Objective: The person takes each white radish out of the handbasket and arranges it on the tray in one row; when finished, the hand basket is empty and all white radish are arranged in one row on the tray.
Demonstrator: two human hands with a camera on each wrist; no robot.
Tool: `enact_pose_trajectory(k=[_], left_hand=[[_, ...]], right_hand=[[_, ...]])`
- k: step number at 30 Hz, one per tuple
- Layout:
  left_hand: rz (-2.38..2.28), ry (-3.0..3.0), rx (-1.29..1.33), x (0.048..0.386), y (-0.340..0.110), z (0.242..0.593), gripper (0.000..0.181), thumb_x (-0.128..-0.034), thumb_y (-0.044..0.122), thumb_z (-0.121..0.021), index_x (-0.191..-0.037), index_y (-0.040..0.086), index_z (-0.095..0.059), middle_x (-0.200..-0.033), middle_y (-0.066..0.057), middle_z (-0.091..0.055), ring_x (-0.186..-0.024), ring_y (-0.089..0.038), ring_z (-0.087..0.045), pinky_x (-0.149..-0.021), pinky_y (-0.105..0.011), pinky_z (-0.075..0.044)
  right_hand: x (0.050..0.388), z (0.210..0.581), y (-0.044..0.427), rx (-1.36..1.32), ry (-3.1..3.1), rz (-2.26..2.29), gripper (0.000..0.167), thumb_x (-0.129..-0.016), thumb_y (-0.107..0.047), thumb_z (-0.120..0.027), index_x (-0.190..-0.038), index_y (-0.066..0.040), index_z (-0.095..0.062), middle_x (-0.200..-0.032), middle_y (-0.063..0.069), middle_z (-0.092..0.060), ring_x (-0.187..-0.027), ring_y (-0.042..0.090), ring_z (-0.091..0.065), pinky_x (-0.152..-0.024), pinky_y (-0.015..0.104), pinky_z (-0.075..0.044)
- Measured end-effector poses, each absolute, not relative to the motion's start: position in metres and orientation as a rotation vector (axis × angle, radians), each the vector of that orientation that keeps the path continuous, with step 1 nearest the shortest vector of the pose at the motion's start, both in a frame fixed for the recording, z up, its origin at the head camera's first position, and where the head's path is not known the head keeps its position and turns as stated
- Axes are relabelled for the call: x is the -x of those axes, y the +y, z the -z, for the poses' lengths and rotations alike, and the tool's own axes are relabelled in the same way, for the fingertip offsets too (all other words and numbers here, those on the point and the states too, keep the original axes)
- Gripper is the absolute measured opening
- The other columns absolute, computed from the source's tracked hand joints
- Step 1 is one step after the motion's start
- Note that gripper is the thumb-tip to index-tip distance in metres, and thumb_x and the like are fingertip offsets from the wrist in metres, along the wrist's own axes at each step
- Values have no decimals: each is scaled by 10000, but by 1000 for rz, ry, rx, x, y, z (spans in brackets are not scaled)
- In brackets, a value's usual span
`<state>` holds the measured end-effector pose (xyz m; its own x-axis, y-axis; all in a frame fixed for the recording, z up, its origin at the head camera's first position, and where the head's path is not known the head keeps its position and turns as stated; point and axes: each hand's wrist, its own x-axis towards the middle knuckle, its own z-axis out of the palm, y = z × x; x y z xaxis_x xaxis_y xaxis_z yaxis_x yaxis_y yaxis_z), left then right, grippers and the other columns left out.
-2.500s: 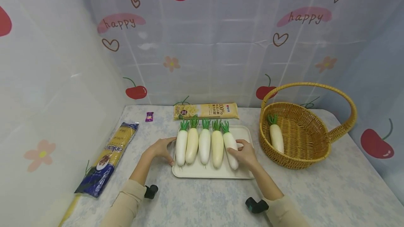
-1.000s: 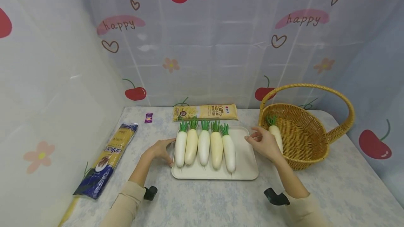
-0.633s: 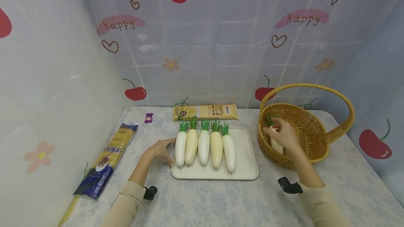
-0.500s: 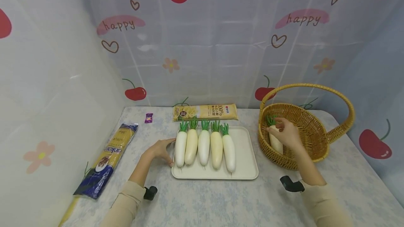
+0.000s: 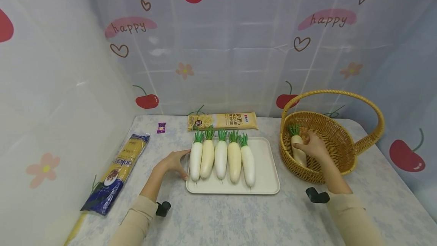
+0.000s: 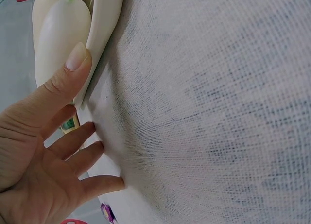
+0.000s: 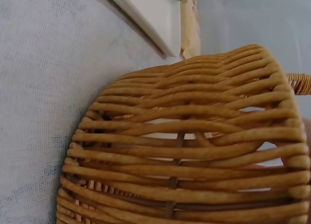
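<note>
Several white radishes (image 5: 220, 160) with green tops lie side by side on the cream tray (image 5: 267, 170). My left hand (image 5: 175, 163) is at the tray's left edge, fingers spread. In the left wrist view the thumb of my left hand (image 6: 51, 136) lies over the rim, beside a radish (image 6: 60, 34). My right hand (image 5: 315, 148) reaches into the wicker basket (image 5: 329, 132) and holds the single white radish (image 5: 299, 158) there, thumb across it and fingers on its right side. The right wrist view is mostly filled by the basket's woven wall (image 7: 194, 151), which hides most of that hand.
A yellow pasta packet (image 5: 223, 121) lies behind the tray. To the left are a blue and yellow spaghetti bag (image 5: 117, 172) and a small purple wrapped sweet (image 5: 161, 127). The basket's tall handle (image 5: 338, 93) arches over it. Printed curtains surround the table.
My right hand has let go of the rightmost tray radish, moved right into the basket and come down onto the radish inside. My left hand has stayed at the tray.
</note>
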<state>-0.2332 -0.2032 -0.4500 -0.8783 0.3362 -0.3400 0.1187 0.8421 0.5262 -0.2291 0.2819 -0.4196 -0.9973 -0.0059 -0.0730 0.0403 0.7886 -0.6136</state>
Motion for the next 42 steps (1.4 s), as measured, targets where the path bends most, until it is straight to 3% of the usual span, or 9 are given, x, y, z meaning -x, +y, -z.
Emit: enact_pose_trajectory(k=[10,22,29,34,42], left_hand=[[-708,2595,-349,234,-203,451,1054,-558,174,-913,-1445,38,-361,-1445,-232,-377,-1333,-419,-322,-1046,-562,-337],[-718,2595,-349,233,-203,451,1057,-554,175,-915,-1443,35,-363,-1444,-231,-378,-1331,-419,-325,-1046,-562,-336],[-724,2594,-339,233,-203,452,1062,-544,157,-917,-1444,40,-365,-1445,-225,-380,-1335,-410,-325,-1056,-549,-331],[-724,2597,-339,233,-202,451,1057,-541,151,-918,-1440,39,-373,-1438,-230,-388,-1330,-414,-330,-1048,-552,-339],[-748,2590,-345,234,-203,453,1059,-538,125,-916,-1440,33,-367,-1433,-232,-394,-1313,-411,-361,-1042,-534,-358]], right_hand=[[233,425,288,4,2819,910,736,-891,-270,-604,-1331,230,-290,-1311,447,-328,-1156,582,-372,-900,612,-412],[235,429,290,-6,2761,972,774,-883,-252,-623,-1343,242,-246,-1257,451,-374,-1041,502,-498,-740,452,-519],[235,431,290,-69,2771,984,799,-888,-262,-609,-1353,248,-207,-1298,464,-315,-1116,538,-434,-825,517,-483],[234,432,290,-127,2806,1036,795,-894,-274,-604,-1385,206,-203,-1310,453,-315,-1089,518,-456,-795,500,-495],[231,417,287,-148,2858,1116,783,-896,-306,-602,-1390,177,-235,-1329,432,-317,-1145,548,-401,-853,578,-450]])
